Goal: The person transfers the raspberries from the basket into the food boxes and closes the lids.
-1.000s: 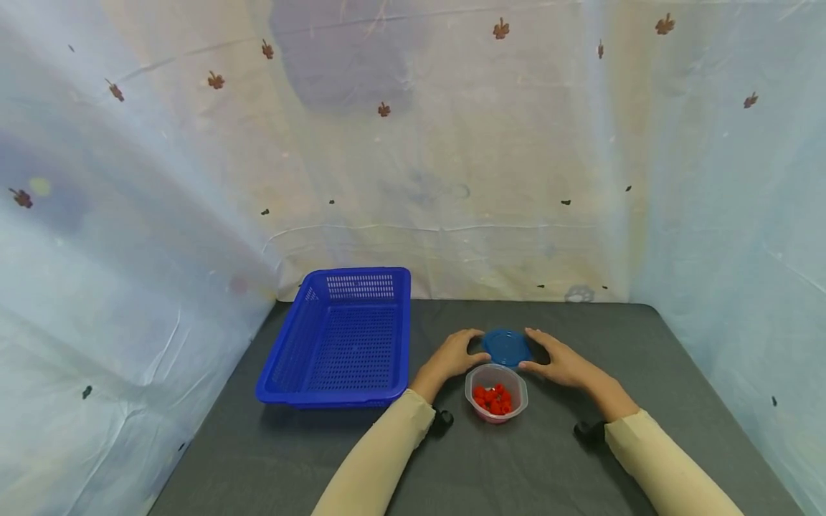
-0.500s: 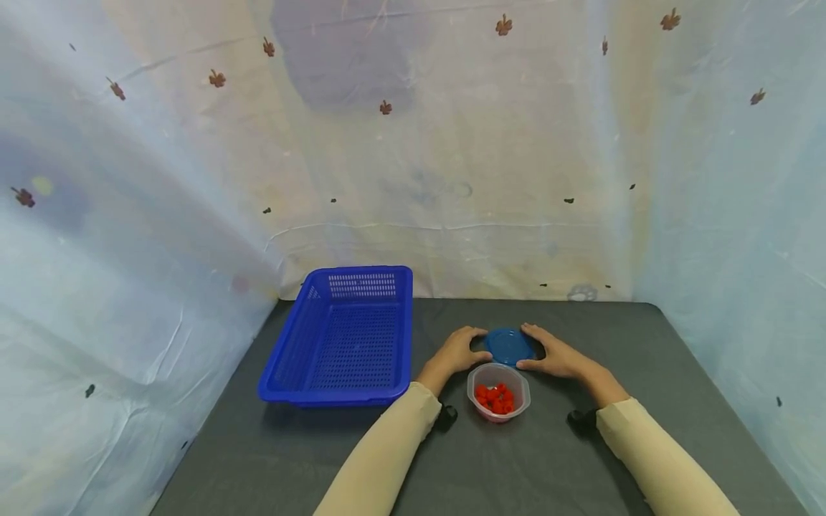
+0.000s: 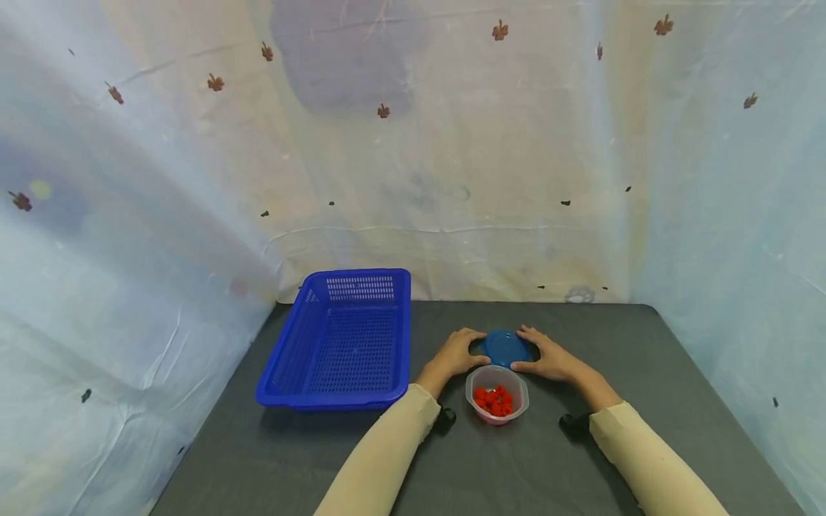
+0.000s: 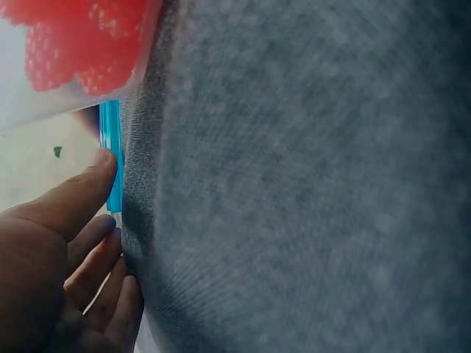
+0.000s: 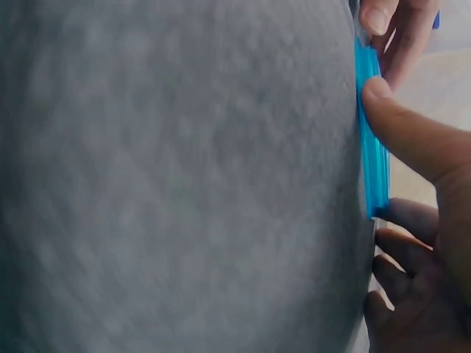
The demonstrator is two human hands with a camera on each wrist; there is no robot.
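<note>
A round blue lid (image 3: pixel 507 347) lies flat on the dark table behind a clear plastic tub (image 3: pixel 470 395). Red, bumpy, raspberry-like berries (image 3: pixel 492 401) fill the bottom of the tub. My left hand (image 3: pixel 455 352) holds the lid's left side, its thumb on the rim in the left wrist view, where the lid (image 4: pixel 111 158) shows edge-on. From the right, my right hand (image 3: pixel 551 358) holds the opposite side; the right wrist view has the thumb on the lid's edge (image 5: pixel 376 165) and the index finger at its end. The tub stands between both forearms, untouched.
A blue perforated basket (image 3: pixel 400 358) sits left of my left hand, near the back of the table. The grey cloth-covered table (image 3: pixel 516 473) ends at a pale patterned sheet (image 3: pixel 452 179) hung behind and along both sides.
My right hand has shifted left, closing in on the lid's right side. My left hand stays at the left side. Tub, berries and basket keep their places.
</note>
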